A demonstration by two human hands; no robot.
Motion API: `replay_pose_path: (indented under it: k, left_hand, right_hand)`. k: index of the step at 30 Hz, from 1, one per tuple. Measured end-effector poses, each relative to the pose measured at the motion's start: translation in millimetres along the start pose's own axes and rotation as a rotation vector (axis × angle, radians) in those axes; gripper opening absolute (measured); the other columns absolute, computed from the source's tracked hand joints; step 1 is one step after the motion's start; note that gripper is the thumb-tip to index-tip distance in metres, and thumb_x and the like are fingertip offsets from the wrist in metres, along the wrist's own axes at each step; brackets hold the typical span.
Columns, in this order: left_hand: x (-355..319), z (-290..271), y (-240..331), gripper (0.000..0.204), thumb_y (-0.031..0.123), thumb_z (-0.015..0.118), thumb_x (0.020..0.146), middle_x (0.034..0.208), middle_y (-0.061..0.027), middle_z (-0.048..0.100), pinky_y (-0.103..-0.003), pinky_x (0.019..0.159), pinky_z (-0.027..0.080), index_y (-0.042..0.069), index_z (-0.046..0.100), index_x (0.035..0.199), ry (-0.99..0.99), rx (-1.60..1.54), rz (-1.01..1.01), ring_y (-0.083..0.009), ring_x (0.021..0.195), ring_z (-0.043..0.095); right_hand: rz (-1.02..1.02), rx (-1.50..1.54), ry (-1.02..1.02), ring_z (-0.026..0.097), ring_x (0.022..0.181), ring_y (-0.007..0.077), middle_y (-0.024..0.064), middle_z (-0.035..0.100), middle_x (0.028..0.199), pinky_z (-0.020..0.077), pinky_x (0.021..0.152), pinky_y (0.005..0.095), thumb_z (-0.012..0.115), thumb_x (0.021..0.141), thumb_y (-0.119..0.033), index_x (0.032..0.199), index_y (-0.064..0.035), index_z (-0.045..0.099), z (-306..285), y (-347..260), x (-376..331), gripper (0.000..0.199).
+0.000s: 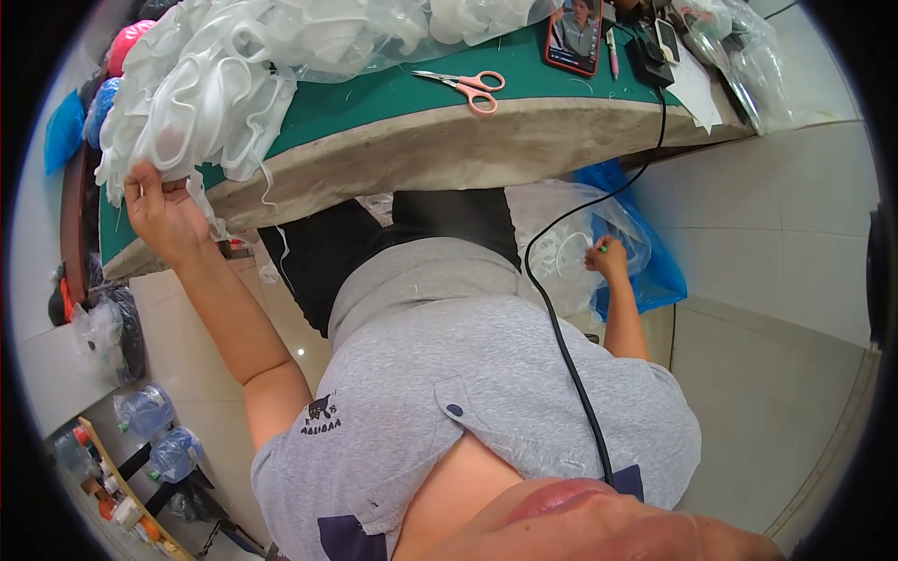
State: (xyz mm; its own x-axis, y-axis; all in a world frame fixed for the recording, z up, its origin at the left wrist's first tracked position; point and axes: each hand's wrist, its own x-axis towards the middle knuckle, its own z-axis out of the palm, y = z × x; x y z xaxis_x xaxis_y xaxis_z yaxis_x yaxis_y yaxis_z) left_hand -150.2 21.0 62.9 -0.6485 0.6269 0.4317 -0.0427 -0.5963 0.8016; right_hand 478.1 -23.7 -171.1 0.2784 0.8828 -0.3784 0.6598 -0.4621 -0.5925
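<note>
My left hand (168, 213) is at the left end of the table, its thumb and fingers closed on the edge of a white cup-shaped fabric piece (173, 140). That piece belongs to a large heap of similar white pieces with looped edges, and loose white straps (271, 192) hang from it over the table edge. Low at the right, my right hand (608, 258) is closed around a small object with a green end (603, 249); its kind is hard to make out. Beside that hand, a clear plastic bag (552, 224) holds more white pieces.
Pink-handled scissors (472, 86) lie on the green tabletop (374, 105). Behind them are a phone (572, 37), a pen (612, 54) and a black adapter (649, 64). A black cable (561, 327) runs across my body. A blue bag (666, 280) stands at the right.
</note>
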Motion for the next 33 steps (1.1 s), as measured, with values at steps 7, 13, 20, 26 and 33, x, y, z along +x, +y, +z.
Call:
replay_pose_path:
  k: [7, 13, 20, 26, 33]
  left_hand:
    - [-75, 9, -26, 0.029, 0.007, 0.058, 0.089, 0.119, -0.0122, 0.060, -0.031, 0.093, 0.049, 0.000, 0.054, 0.117, -0.121, -0.553, -0.465, -0.0198, 0.107, 0.059]
    - [-117, 46, -30, 0.029, 0.007, 0.053, 0.093, 0.121, -0.0084, 0.058, -0.038, 0.097, 0.045, 0.004, 0.053, 0.121, -0.147, -0.537, -0.540, -0.0189, 0.112, 0.056]
    - [-117, 59, -32, 0.032, 0.014, 0.052, 0.095, 0.127, -0.0076, 0.053, -0.039, 0.100, 0.040, 0.006, 0.046, 0.126, -0.057, -0.589, -0.562, -0.0207, 0.118, 0.050]
    - [-118, 57, -27, 0.028, 0.015, 0.055, 0.094, 0.119, -0.0051, 0.058, -0.037, 0.096, 0.043, 0.008, 0.052, 0.121, -0.048, -0.474, -0.518, -0.0176, 0.109, 0.055]
    - [-125, 57, -24, 0.025, 0.015, 0.057, 0.093, 0.114, -0.0044, 0.060, -0.035, 0.094, 0.044, 0.007, 0.056, 0.116, -0.024, -0.419, -0.461, -0.0164, 0.105, 0.057]
  right_hand:
    - [-0.317, 0.368, 0.720, 0.063, 0.077, 0.0159, 0.0111, 0.067, 0.091, 0.0511, 0.071, 0.0274, 0.058, 0.092, -0.022, 0.097, 0.0008, 0.058, -16, -46, 3, 0.023]
    - [-0.703, 0.639, 0.517, 0.058, 0.083, 0.0145, 0.0087, 0.062, 0.094, 0.0483, 0.078, 0.0270, 0.043, 0.100, -0.020, 0.120, 0.0036, 0.055, -32, -243, -55, 0.034]
    - [-1.211, 0.721, -0.570, 0.055, 0.078, 0.0113, 0.0064, 0.059, 0.086, 0.0452, 0.072, 0.0238, 0.048, 0.097, -0.011, 0.100, 0.0020, 0.058, 25, -372, -80, 0.017]
    - [-1.229, 0.634, -0.791, 0.060, 0.084, 0.0110, 0.0062, 0.062, 0.090, 0.0478, 0.075, 0.0237, 0.062, 0.089, -0.007, 0.097, 0.0013, 0.059, 80, -424, -89, 0.012]
    - [-1.317, 0.574, -0.745, 0.058, 0.084, 0.0128, 0.0062, 0.063, 0.091, 0.0460, 0.075, 0.0261, 0.064, 0.086, -0.005, 0.092, 0.0004, 0.063, 88, -421, -88, 0.008]
